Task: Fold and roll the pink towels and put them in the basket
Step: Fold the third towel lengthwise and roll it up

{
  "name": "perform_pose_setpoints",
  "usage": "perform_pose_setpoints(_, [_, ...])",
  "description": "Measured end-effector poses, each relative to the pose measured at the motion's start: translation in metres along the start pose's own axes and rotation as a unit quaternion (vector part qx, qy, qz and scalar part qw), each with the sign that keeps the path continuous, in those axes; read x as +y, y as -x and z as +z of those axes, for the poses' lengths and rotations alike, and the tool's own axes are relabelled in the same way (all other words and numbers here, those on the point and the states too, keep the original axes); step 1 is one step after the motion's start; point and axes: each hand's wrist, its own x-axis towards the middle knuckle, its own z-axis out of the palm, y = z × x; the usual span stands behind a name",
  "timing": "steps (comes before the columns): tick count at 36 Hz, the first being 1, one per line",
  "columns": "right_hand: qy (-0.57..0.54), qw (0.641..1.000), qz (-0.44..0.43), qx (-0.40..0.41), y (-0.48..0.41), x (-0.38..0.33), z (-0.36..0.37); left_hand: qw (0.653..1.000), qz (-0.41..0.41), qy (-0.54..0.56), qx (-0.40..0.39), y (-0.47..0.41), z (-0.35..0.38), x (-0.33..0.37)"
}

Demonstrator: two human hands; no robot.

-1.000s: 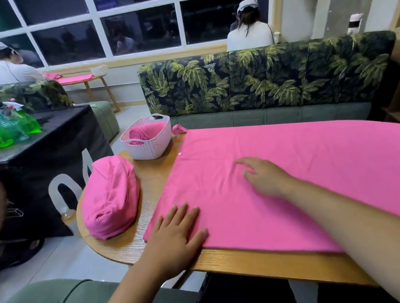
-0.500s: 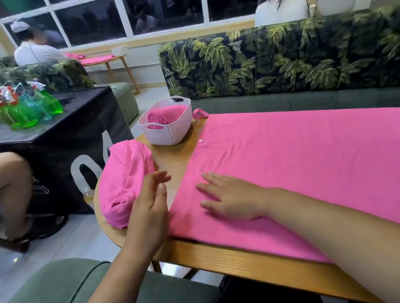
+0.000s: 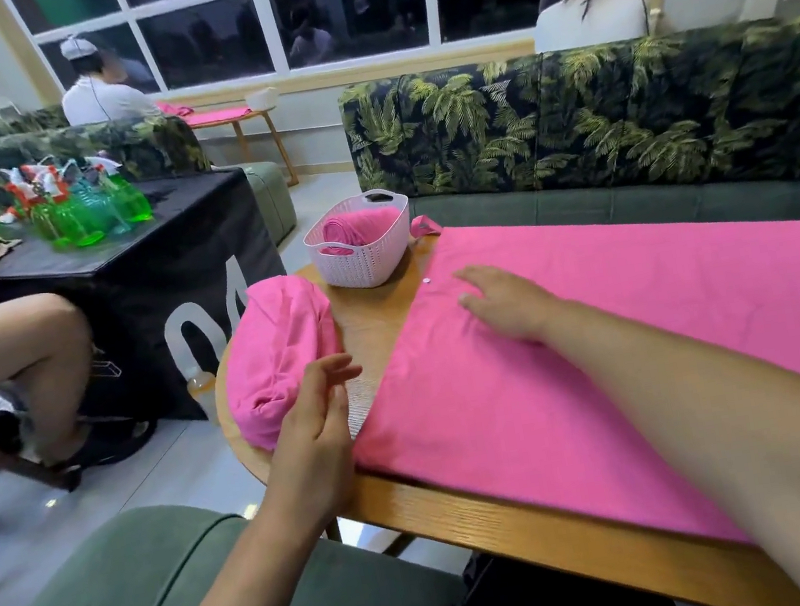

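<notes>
Towel [image 3: 628, 351] flat on counter [image 3: 375, 327]; right hand [image 3: 502, 303] open, resting on its left end; left hand [image 3: 311, 419] open, empty. Grip that edge evenly; roll tight.

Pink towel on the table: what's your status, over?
Right hand flat on the spread pink towel, not yet rolled. Left hand open beside its edge. White woven plastic basket unobstructed.

Flat pink towel [image 3: 626, 336] spread over counter [image 3: 497, 516]; bunched pink towel pile [image 3: 280, 351] at its left; rolled towel [image 3: 355, 229] inside white basket [image 3: 366, 266].
</notes>
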Motion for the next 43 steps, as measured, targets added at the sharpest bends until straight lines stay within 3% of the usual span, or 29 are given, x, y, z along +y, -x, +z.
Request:
perform_pose_setpoints(5, [0.087,0.993,0.018,-0.074,-0.012,0.006,0.022,0.999,-0.004,0.030,0.019,-0.002,-0.007,-0.001])
perform_pose_setpoints(14, [0.118,0.969,-0.175,-0.131,0.073,-0.089,0.062,0.997,0.002,0.051,0.051,0.003,-0.021,-0.007])
perform_pose_setpoints(23, [0.060,0.957,-0.247,-0.143,0.173,-0.137,0.082,0.996,0.017,0.084,0.018,0.001,-0.009,-0.003])
perform_pose_setpoints(25, [-0.008,0.951,-0.270,-0.150,0.194,-0.139,0.072,0.995,0.014,0.101,-0.002,0.000,-0.001,0.000])
perform_pose_setpoints(28, [-0.175,0.951,-0.214,-0.141,0.218,-0.132,0.049,0.993,0.029,0.102,-0.046,-0.002,0.017,0.006])
perform_pose_setpoints(30, [-0.186,0.969,-0.145,-0.077,0.224,-0.115,0.041,0.991,0.044,0.103,-0.074,-0.006,0.036,0.012])
perform_pose_setpoints(35, [-0.039,0.998,0.005,0.043,0.221,-0.062,0.029,0.984,0.052,0.062,-0.160,-0.016,0.097,0.031])
perform_pose_setpoints(40, [0.083,0.993,0.086,-0.019,0.246,-0.036,0.029,0.954,0.098,-0.088,-0.267,-0.003,0.145,0.041])
perform_pose_setpoints(43, [0.101,0.987,0.119,-0.037,0.272,-0.023,0.029,0.902,0.162,-0.258,-0.306,0.008,0.153,0.037])
